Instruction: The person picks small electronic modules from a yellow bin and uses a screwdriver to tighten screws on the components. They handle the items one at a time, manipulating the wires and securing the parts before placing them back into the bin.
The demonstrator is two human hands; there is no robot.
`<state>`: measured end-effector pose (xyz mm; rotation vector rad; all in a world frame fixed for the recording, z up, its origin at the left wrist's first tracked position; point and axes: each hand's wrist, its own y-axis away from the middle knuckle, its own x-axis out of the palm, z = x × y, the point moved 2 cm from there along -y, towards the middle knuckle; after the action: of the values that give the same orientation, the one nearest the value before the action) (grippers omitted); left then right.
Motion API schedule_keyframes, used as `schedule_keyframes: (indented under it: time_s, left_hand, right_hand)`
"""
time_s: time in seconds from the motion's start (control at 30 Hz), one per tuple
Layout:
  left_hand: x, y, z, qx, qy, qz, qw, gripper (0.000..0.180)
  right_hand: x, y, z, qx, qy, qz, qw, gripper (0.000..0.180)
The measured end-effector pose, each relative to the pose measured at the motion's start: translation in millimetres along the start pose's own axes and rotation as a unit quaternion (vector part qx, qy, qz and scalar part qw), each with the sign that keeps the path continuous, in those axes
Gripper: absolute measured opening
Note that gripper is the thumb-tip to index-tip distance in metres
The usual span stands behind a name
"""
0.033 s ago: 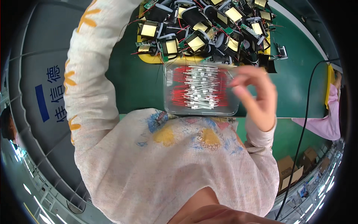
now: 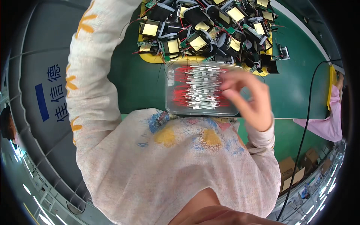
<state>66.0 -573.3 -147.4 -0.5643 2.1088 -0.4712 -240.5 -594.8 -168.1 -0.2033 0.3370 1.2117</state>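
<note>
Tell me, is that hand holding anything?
Cannot tell. The right hand reaches into the clear tray of red-and-white wire pieces; its blurred fingertips hide any grip.

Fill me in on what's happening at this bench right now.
A person in a pale patterned sweatshirt works at a green table. Their right hand reaches into a clear plastic tray full of small white sleeved parts with red wire leads, fingers curled over the pile; whether it has gripped any cannot be told. The left arm stretches up out of the picture, so that hand is not visible. Behind the tray lies a heap of black and yellow wound coils. Another person's pink sleeve shows at the right edge.
</note>
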Motion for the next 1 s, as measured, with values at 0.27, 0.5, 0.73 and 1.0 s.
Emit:
schedule_keyframes:
  time_s: [0.27, 0.5, 0.73, 1.0]
  left_hand:
    - [-3, 51, -88, -0.062, 0.199, -0.065, 0.976, 0.029]
    - [2, 81, -112, -0.14, 0.419, -0.136, 0.887, 0.033]
    - [7, 76, -116, -0.051, 0.414, 0.139, 0.898, 0.039]
    - [16, 73, -120, 0.019, 0.325, 0.146, 0.934, 0.023]
  right_hand:
    - [36, -8, -17, -0.116, 0.344, 0.077, 0.929, 0.024]
    - [0, -14, 8, -0.029, -0.083, 0.0, 0.996, 0.005]
    - [-38, -45, 34, -0.153, -0.277, -0.178, 0.932, 0.01]
    - [-28, -68, 36, -0.248, -0.283, -0.13, 0.917, 0.015]
